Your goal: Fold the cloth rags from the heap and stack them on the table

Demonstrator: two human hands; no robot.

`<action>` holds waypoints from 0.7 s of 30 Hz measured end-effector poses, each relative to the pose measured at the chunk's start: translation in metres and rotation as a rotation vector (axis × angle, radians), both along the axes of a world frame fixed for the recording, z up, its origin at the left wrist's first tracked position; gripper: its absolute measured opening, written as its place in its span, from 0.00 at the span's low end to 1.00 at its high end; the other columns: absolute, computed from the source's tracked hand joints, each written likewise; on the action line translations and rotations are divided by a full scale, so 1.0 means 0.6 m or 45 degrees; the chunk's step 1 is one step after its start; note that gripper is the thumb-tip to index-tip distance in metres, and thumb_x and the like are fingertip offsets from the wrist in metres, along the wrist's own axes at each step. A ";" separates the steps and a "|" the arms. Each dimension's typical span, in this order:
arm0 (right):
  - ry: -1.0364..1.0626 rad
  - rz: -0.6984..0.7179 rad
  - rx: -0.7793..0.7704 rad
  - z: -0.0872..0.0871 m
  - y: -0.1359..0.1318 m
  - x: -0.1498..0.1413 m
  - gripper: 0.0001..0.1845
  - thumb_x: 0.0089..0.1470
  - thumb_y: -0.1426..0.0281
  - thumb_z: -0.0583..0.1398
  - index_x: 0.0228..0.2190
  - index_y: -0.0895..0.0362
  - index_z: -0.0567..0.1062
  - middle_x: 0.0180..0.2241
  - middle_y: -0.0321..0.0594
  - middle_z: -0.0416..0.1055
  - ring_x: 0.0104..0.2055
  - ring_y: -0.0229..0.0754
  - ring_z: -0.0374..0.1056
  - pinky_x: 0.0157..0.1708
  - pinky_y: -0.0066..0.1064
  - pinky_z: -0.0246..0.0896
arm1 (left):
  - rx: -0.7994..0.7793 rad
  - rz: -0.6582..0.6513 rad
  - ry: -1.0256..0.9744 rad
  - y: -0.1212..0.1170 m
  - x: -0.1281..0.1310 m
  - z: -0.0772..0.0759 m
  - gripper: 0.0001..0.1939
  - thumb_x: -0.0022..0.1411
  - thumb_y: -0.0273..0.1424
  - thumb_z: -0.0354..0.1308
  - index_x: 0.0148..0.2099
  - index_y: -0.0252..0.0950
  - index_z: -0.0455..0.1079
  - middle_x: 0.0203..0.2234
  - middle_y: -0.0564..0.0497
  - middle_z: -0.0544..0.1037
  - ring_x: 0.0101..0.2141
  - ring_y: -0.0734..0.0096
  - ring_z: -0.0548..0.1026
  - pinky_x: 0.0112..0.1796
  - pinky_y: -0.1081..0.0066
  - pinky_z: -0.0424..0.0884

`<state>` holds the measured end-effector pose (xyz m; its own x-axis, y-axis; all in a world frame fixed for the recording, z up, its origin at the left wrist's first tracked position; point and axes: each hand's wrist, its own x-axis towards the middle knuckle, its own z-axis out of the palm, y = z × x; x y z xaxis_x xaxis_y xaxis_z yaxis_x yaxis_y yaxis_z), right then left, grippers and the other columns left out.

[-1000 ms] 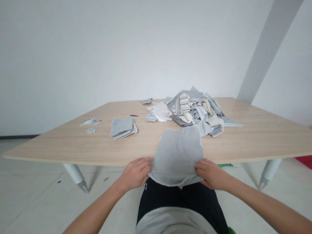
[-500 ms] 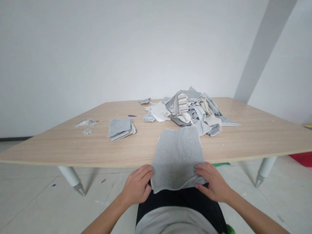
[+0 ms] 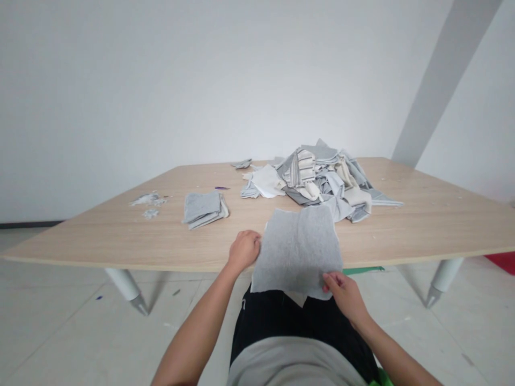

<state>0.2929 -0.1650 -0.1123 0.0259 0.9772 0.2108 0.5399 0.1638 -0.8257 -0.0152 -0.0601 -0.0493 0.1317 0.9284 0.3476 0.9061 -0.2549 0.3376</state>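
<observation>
A light grey cloth (image 3: 298,251) lies over the near edge of the wooden table (image 3: 120,236), its lower part hanging toward my lap. My left hand (image 3: 243,250) rests on the table at the cloth's left edge, fingers curled against the fabric. My right hand (image 3: 341,292) pinches the cloth's lower right corner below the table edge. Behind the cloth sits a loose pile of fabric pieces (image 3: 322,179) in grey, cream and stripes.
A small folded stack of grey cloths (image 3: 204,208) lies left of centre. Further left are white scraps (image 3: 148,202). A small purple item (image 3: 221,188) and a grey scrap (image 3: 242,164) lie toward the back. White table legs (image 3: 129,289) stand on the tiled floor.
My left hand has moved up from the cloth's lower left corner onto the table at its left edge. The cloth has shifted slightly further onto the table. My right hand stays at the lower right corner.
</observation>
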 end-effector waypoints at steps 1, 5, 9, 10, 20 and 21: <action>-0.033 -0.014 0.025 -0.001 -0.002 -0.003 0.25 0.60 0.54 0.49 0.21 0.56 0.70 0.19 0.38 0.69 0.24 0.43 0.66 0.25 0.32 0.60 | -0.034 -0.008 -0.005 0.026 -0.002 -0.001 0.13 0.58 0.29 0.52 0.43 0.36 0.74 0.42 0.44 0.77 0.46 0.60 0.71 0.50 0.64 0.64; -0.274 -0.024 0.322 0.018 -0.008 -0.023 0.19 0.61 0.60 0.49 0.25 0.55 0.71 0.23 0.40 0.70 0.27 0.44 0.66 0.28 0.34 0.61 | -0.105 -0.095 -0.019 0.106 -0.009 -0.015 0.15 0.58 0.32 0.53 0.43 0.34 0.75 0.42 0.44 0.78 0.44 0.62 0.73 0.47 0.68 0.66; -0.518 0.310 0.618 0.090 0.045 -0.088 0.13 0.59 0.66 0.52 0.32 0.56 0.75 0.40 0.47 0.73 0.45 0.48 0.67 0.46 0.41 0.61 | -0.105 -0.182 -0.013 0.138 -0.010 -0.025 0.17 0.58 0.34 0.53 0.48 0.35 0.74 0.46 0.45 0.77 0.48 0.63 0.71 0.51 0.67 0.63; -0.576 0.376 0.641 0.108 0.070 -0.111 0.12 0.59 0.65 0.53 0.36 0.57 0.75 0.46 0.48 0.71 0.52 0.50 0.63 0.52 0.43 0.57 | -0.102 -0.199 -0.007 0.140 -0.010 -0.027 0.18 0.58 0.34 0.54 0.49 0.35 0.74 0.47 0.45 0.76 0.49 0.63 0.71 0.51 0.67 0.63; -0.859 0.511 0.352 0.088 0.194 -0.236 0.29 0.60 0.58 0.51 0.55 0.64 0.66 0.57 0.55 0.62 0.61 0.53 0.56 0.59 0.46 0.46 | -0.053 -0.247 0.044 0.135 -0.002 -0.028 0.12 0.60 0.31 0.52 0.41 0.39 0.76 0.42 0.49 0.78 0.47 0.67 0.72 0.51 0.68 0.63; -0.854 0.521 0.355 0.083 0.192 -0.233 0.29 0.59 0.57 0.51 0.54 0.63 0.66 0.57 0.54 0.62 0.61 0.52 0.56 0.60 0.46 0.45 | -0.054 -0.235 0.046 0.135 -0.001 -0.027 0.12 0.61 0.31 0.51 0.39 0.39 0.76 0.41 0.49 0.78 0.46 0.66 0.72 0.51 0.68 0.63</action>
<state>0.1534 -0.0499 -0.0627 -0.5371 0.7918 0.2907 0.7560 0.6048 -0.2505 -0.0159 0.0209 -0.0654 0.3132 0.9008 0.3006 0.8570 -0.4045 0.3193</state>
